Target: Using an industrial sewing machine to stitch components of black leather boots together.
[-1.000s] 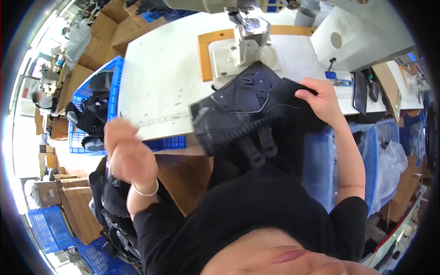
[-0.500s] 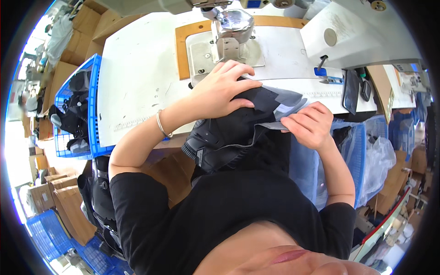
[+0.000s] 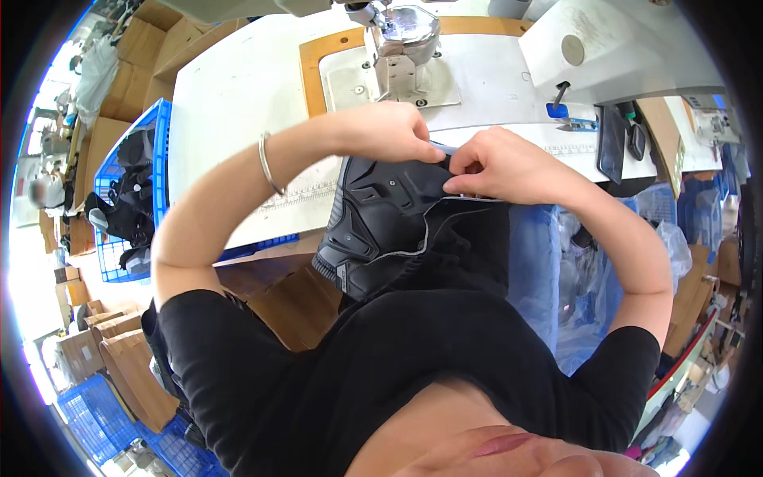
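Observation:
A black boot upper (image 3: 389, 199), with moulded panels and a ribbed edge, hangs over the table's front edge onto my lap. My left hand (image 3: 385, 131), wearing a bangle on the wrist, pinches its top edge from the far left side. Close beside it, my right hand (image 3: 501, 165) grips the same edge with curled fingers, the fingertips almost meeting the left ones. What lies between the fingertips is partly hidden. Just beyond the hands stands the metal post (image 3: 401, 60) of a sewing machine, apart from the upper.
A blue crate (image 3: 163, 175) of dark pieces stands left of the white table (image 3: 230, 119). At the right of the tabletop lie small blue-handled snips (image 3: 579, 125) and a dark phone (image 3: 610, 143). A plastic-lined blue bin (image 3: 532, 270) stands below. The machine body (image 3: 628, 56) rises at right.
Both hands have come together at the upper's top edge; the right moved left and up. The light grey lining that showed between them is now mostly out of sight, and the upper lies flatter.

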### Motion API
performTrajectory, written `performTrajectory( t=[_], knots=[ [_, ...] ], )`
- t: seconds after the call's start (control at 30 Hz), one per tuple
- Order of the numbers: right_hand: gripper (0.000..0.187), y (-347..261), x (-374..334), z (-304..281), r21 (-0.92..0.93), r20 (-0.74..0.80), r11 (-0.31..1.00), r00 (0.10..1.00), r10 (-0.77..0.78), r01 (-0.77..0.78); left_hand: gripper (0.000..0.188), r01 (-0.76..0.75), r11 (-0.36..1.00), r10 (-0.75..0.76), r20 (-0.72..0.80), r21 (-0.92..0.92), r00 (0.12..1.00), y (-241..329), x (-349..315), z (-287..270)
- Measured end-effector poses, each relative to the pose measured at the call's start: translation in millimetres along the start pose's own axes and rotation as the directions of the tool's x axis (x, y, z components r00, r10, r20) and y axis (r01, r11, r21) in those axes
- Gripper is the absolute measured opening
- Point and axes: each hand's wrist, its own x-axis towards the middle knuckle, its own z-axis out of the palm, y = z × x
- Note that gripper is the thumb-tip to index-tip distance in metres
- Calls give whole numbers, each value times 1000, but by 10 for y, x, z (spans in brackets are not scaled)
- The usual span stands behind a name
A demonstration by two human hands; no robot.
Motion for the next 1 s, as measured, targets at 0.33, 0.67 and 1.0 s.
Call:
performTrajectory(
  t=[0.33,0.67,1.0],
  knots=[
    [7,-1196,-4,656,-730,-215,635,798,-563,251,25,75,958,-14,-218,275,976,88,-133,529],
    [33,457,-88,40,57,174,998,985,-10,0,28,-148,907,328,-441,394,835,-316,-472,828],
    [16,523,-372,190,-609,-120,716,852,-509,342,44,-259,959,280,-554,118,784,-478,-667,720]
  ],
)
